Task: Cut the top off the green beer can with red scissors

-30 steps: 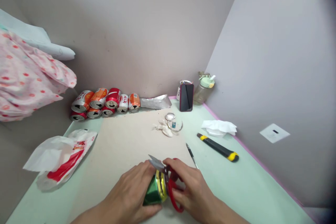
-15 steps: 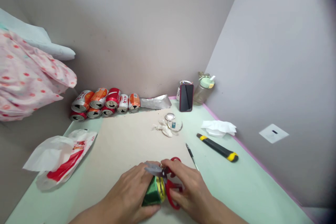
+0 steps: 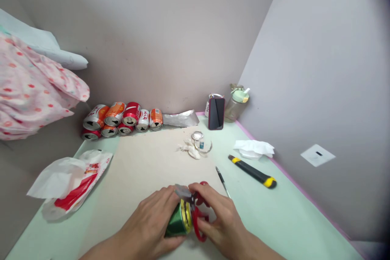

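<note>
My left hand (image 3: 152,219) is wrapped round a green can (image 3: 176,222) lying on its side, its yellow-edged end turned to the right. In my right hand (image 3: 221,215) are red-handled scissors (image 3: 199,225), the fingers round the handles. The grey blades point left and lie over the upper edge of the can's end, close to my left fingers. Motion blurs the blades, and I cannot tell how far they are inside the can. Much of the can's body is hidden behind my left hand.
Several drink cans (image 3: 131,113) lie stacked along the wall beside a curled metal sheet (image 3: 181,118). A box cutter (image 3: 252,171), a pen (image 3: 223,180) and a tissue (image 3: 254,148) lie right. Cut metal rings (image 3: 210,146) sit mid-table. A tissue pack (image 3: 76,193) is left; a phone (image 3: 216,113) stands behind.
The scissors have shifted slightly right, and their blades look closer together. The can has turned a little in my left hand.
</note>
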Demonstrator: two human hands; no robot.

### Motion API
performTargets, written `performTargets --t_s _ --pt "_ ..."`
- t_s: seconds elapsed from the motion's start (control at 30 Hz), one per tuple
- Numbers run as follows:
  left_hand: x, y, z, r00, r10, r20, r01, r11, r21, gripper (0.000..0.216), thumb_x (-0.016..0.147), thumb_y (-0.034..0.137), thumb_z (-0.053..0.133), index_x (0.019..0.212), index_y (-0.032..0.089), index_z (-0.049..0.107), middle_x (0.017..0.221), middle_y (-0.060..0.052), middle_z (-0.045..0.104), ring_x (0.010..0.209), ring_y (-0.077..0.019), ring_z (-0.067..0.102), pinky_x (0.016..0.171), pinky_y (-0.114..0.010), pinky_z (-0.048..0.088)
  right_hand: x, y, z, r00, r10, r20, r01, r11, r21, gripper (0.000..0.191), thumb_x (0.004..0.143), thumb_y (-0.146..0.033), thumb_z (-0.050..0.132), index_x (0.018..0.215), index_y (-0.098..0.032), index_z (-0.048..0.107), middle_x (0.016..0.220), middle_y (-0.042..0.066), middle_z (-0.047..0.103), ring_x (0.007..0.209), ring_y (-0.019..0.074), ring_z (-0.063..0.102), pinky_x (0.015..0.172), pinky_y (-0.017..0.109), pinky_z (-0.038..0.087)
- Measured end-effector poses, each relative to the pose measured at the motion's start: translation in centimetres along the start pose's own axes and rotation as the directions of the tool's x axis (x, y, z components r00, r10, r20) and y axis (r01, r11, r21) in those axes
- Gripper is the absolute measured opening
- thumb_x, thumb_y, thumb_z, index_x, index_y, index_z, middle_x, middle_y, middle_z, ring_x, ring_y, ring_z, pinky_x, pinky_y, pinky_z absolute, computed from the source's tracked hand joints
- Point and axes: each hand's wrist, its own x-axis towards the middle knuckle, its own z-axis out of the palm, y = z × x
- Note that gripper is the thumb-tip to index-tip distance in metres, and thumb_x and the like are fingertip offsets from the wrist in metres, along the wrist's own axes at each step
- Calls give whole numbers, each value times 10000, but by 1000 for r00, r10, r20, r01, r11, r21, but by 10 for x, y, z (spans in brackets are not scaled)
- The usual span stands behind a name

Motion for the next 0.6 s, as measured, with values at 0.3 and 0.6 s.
performTargets --t_s 0.3,0.6 --pt "5 3 -5 1000 1 30 -1 1000 0 779 720 143 759 1344 287 317 1266 -84 644 1092 -283 658 927 -381 537 11 -8 -11 969 224 106 -240 953 185 585 764 -49 694 1273 -301 553 1051 -15 630 818 126 562 771 200 482" --pt "4 2 -5 998 21 61 -21 1000 9 804 734 144 759 1366 319 294 1308 -62 613 1124 -264 641 955 -363 515 22 -15 -22 873 435 222 -486 818 308 449 713 -89 776 1118 -240 654 911 -35 636 758 126 519 709 202 446"
